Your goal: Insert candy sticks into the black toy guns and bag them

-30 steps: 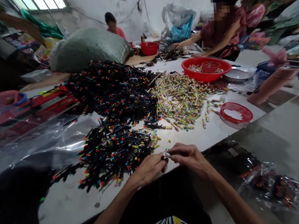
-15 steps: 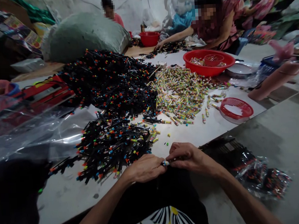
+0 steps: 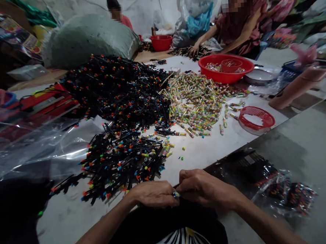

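Observation:
My left hand (image 3: pixel 153 194) and my right hand (image 3: pixel 205 187) meet at the near edge of the white table (image 3: pixel 209 159), fingers curled. Pinched between them is a small striped candy roll (image 3: pixel 176 194), partly hidden by my fingertips. A thin black stick may run from it, though I cannot be sure. Just left of my left hand lies a heap of black sticks with coloured tips (image 3: pixel 121 161). A larger heap (image 3: pixel 117 91) lies beyond it, and a spread of wrapped candy rolls (image 3: pixel 195 101) lies ahead.
A red basin (image 3: pixel 226 68) and a small red basket (image 3: pixel 256 118) stand on the table. Clear plastic packs of sticks (image 3: pixel 283 192) lie on the grey surface to my right. A co-worker's hand (image 3: pixel 193 51) reaches into sticks at the far end. Plastic sheeting (image 3: pixel 43 147) lies left.
Both my hands have dropped toward the table's near edge and my body, still pinching the candy roll. The view has shifted slightly, and the co-worker's hand has moved among the far sticks.

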{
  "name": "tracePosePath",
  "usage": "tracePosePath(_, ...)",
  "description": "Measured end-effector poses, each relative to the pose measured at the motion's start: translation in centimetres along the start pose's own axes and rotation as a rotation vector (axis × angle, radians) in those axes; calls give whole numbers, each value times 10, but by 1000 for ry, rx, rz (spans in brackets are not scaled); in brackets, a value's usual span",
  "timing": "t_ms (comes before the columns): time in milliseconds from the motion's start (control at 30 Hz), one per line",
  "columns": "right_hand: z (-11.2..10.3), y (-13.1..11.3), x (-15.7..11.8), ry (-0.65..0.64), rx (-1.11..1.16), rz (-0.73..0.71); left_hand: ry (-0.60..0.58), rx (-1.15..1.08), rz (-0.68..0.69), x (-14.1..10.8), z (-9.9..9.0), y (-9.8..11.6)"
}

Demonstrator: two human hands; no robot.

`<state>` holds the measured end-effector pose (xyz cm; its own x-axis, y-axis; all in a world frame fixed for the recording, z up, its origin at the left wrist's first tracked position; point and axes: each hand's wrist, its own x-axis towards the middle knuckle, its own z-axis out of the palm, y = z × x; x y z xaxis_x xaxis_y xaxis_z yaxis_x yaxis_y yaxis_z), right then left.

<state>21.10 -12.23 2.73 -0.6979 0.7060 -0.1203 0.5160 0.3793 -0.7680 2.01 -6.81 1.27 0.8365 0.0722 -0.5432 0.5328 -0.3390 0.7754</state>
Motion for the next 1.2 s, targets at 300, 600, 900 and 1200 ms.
tracePosePath(300, -2, 56, 26, 442, 339, 179, 460, 483, -241, -30, -28, 3)
tracePosePath(600, -24, 133, 66, 710, -275, 512, 905, 648, -555, 40, -121, -15)
tracePosePath(900, -5, 126, 47, 704, -443, 600, 1219, 409, -728, 112, -176, -50)
tracePosePath(1200, -6, 117, 43, 667, -392, 646, 1220, 261, -706, 120, -184, -70)
